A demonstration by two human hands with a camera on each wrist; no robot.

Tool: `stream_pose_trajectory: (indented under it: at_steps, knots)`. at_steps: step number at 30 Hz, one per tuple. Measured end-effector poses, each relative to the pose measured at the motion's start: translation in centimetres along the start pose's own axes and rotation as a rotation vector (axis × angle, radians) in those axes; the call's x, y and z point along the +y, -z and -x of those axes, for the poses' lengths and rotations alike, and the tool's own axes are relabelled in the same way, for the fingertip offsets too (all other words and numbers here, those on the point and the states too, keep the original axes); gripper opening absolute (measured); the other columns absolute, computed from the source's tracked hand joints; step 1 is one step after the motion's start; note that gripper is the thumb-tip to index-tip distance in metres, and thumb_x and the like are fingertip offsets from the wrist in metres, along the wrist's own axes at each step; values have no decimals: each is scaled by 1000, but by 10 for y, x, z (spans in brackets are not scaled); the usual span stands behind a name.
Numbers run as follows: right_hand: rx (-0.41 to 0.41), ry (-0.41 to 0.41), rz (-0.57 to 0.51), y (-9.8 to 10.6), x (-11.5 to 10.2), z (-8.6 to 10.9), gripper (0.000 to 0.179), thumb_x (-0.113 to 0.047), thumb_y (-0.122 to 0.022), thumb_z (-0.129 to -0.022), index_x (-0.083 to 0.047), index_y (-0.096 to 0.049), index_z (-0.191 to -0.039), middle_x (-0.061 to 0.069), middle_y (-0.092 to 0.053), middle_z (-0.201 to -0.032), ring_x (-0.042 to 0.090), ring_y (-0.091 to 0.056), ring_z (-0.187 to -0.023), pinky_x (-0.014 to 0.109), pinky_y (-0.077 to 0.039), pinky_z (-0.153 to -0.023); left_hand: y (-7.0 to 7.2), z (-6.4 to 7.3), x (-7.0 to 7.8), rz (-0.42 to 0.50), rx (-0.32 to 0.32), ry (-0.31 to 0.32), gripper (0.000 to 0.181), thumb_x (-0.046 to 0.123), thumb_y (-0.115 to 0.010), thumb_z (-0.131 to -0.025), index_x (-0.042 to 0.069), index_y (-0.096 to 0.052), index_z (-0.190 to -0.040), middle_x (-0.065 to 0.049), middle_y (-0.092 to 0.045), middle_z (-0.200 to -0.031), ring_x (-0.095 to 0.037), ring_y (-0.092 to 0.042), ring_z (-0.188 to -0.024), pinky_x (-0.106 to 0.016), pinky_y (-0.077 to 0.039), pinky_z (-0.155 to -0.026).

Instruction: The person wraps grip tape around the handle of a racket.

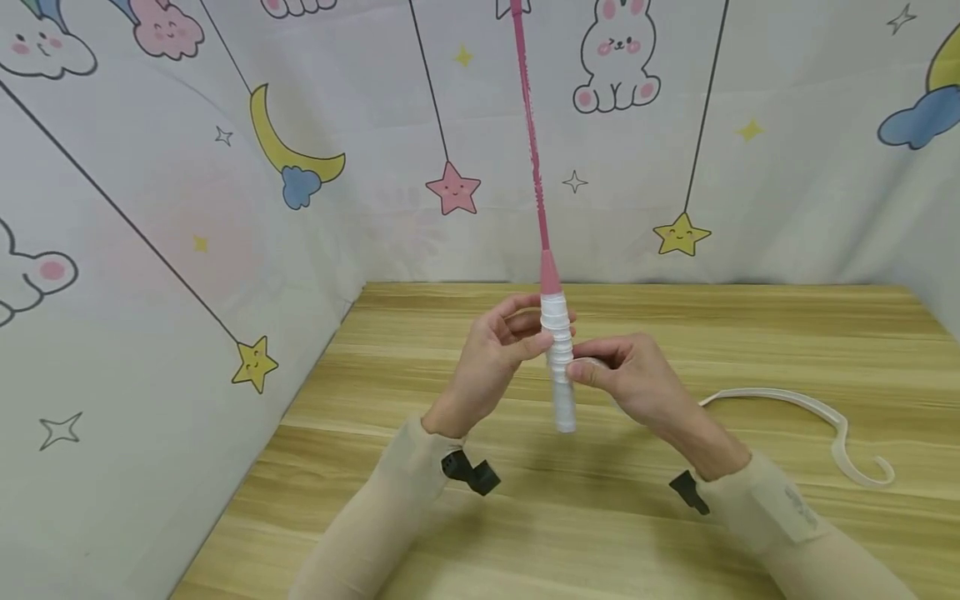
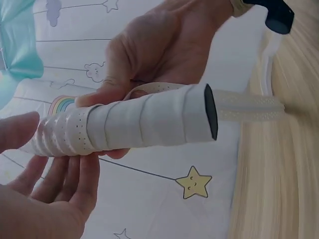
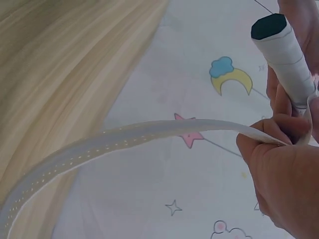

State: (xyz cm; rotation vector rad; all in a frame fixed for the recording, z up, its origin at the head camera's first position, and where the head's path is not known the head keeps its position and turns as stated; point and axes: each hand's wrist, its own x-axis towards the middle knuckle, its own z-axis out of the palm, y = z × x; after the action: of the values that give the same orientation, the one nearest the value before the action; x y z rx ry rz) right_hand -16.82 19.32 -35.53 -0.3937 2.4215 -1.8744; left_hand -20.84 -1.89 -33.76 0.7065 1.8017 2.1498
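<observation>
A badminton racket stands nearly upright before me, its pink shaft [image 1: 533, 142] rising out of the top of the head view. My left hand [image 1: 487, 358] holds the white handle [image 1: 564, 408], thumb in front and fingers behind. White perforated grip tape [image 3: 119, 137] is wound in ridged, overlapping turns round the handle's upper part; smoother white wrap covers the lower part down to the dark end cap [image 2: 211, 112]. My right hand [image 1: 645, 383] pinches the tape close beside the handle. From there the loose length trails to the right. The racket's head is out of view.
The tail of the tape curls over the wooden table [image 1: 420, 533] to the right. White cloth [image 1: 360, 242] printed with stars, moons and rabbits stands behind and along the left side. Black camera mounts [image 1: 471, 473] sit at both wrists.
</observation>
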Motion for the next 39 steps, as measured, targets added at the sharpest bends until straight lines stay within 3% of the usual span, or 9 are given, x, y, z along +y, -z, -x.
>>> stream_pose_trajectory:
  at_steps: [3,6,9,12,23,33,39]
  knots:
    - [44,-11,-4,-1,1,0,29,-10,-78,-101,7,-78,-124,19,-83,-117,5,-74,-97,24,-61,-89,-5,1,-3,-180,58,-71,54,-2,-73,-99,1,-57,-151,-30,-69,-134,-10,-70,-108,-33,-60,-101]
    - [76,-18,-8,-2,1,0,27,-10,-78,-101,7,-79,-122,17,-83,-116,5,-75,-97,24,-61,-90,-10,1,-5,-293,117,-133,62,0,-82,-93,3,-59,-151,-25,-70,-126,-13,-68,-103,-32,-62,-94]
    - [96,-24,-13,-4,0,0,26,-11,-79,-100,6,-80,-121,17,-83,-115,6,-75,-97,23,-62,-91,-14,0,-8,-350,175,-167,63,1,-87,-90,3,-62,-148,-23,-71,-119,-13,-67,-100,-26,-62,-88]
    - [100,-27,-11,-5,0,0,27,-13,-81,-100,5,-81,-121,18,-83,-117,5,-76,-98,23,-62,-91,-14,0,-10,-370,209,-159,61,2,-87,-91,2,-63,-147,-23,-72,-116,-12,-67,-97,-23,-61,-84]
    - [86,-14,45,-4,-2,1,24,-11,-82,-98,5,-82,-116,18,-84,-112,5,-72,-87,24,-60,-84,-6,-2,-8,-300,186,-73,55,-1,-82,-94,2,-65,-146,-22,-74,-112,-9,-68,-94,-27,-60,-87]
    - [84,-8,22,0,-3,1,22,-13,-84,-97,3,-84,-111,12,-85,-105,6,-74,-88,26,-61,-83,-1,-2,-7,-203,164,-36,51,-6,-77,-95,-4,-65,-145,3,-67,-97,-11,-64,-91,-25,-55,-83]
    - [76,-49,11,2,-4,1,25,-17,-85,-97,1,-84,-113,7,-86,-104,11,-74,-91,28,-61,-86,3,-3,-10,-103,125,2,47,-7,-71,-98,-8,-62,-144,6,-66,-98,-10,-64,-90,-22,-56,-82]
